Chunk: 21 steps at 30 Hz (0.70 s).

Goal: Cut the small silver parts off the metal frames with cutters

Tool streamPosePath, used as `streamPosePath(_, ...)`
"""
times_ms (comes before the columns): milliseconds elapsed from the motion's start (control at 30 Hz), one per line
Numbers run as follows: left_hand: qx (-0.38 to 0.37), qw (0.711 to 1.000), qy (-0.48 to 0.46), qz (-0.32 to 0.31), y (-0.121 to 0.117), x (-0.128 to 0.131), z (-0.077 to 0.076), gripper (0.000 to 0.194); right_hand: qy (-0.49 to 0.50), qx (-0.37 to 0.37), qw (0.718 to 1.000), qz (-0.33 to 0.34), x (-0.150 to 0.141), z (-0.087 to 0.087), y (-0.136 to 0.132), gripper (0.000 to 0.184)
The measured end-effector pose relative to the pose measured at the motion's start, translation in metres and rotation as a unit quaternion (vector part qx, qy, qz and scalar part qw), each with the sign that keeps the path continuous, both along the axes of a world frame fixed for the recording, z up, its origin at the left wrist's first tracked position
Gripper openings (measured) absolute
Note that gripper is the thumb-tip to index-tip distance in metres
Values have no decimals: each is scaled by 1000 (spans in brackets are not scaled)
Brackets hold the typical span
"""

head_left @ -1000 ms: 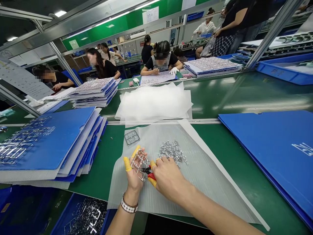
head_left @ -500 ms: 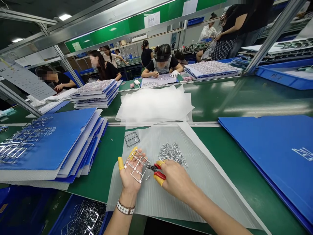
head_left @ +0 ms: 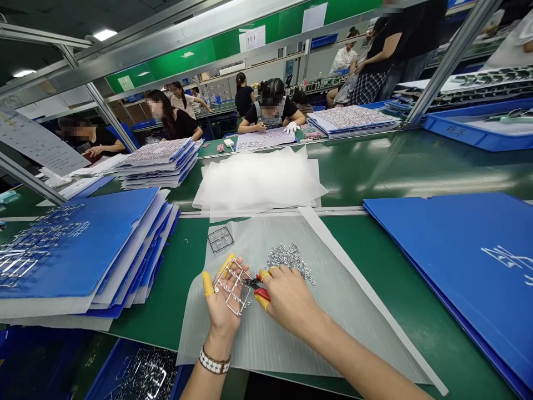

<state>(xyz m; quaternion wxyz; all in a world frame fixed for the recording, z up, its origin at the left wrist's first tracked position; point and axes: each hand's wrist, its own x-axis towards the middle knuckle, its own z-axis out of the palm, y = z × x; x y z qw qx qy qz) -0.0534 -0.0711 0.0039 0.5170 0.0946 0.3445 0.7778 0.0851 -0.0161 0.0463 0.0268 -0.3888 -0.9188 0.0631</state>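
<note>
Our left hand (head_left: 222, 314) cradles a metal frame (head_left: 232, 287), parts still attached, against its fingers; our right hand (head_left: 287, 297) grips red-handled side cutters (head_left: 262, 294), jaws nearly shut at the frame's edge (on metal or not, we cannot tell). Farther off, on a ribbed translucent plastic sheet (head_left: 266, 341), lie a glinting heap of small metal pieces (head_left: 289, 260) and a bare grid frame (head_left: 220, 240).

Yellow finger cots (head_left: 207, 284), white-linked wristband (head_left: 214, 360)

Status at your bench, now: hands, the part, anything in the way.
Left hand holding metal frame. Right hand on red-handled cutters, tips at the frame. Loose metal pieces just beyond, on plastic sheet.
</note>
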Motion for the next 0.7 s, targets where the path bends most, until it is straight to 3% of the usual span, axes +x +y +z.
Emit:
streamPosePath(367,-4,999,46,15,-2,-1,1,64,-7,-15,1000,9,1,6,0,23)
streamPosePath(500,-4,998,60,22,-3,-2,0,65,95,-73,993,-19,12,2,1,20)
streamPosePath(567,2,995,93,26,-3,1,-2,64,193,-174,965,-44,13,-4,1,17)
streamPosePath(600,7,992,119,29,-4,3,-3,64,248,-238,937,-58,12,-8,0,16)
streamPosePath(700,30,961,272,48,-9,7,-10,65,403,-428,803,-98,2,-19,-4,21)
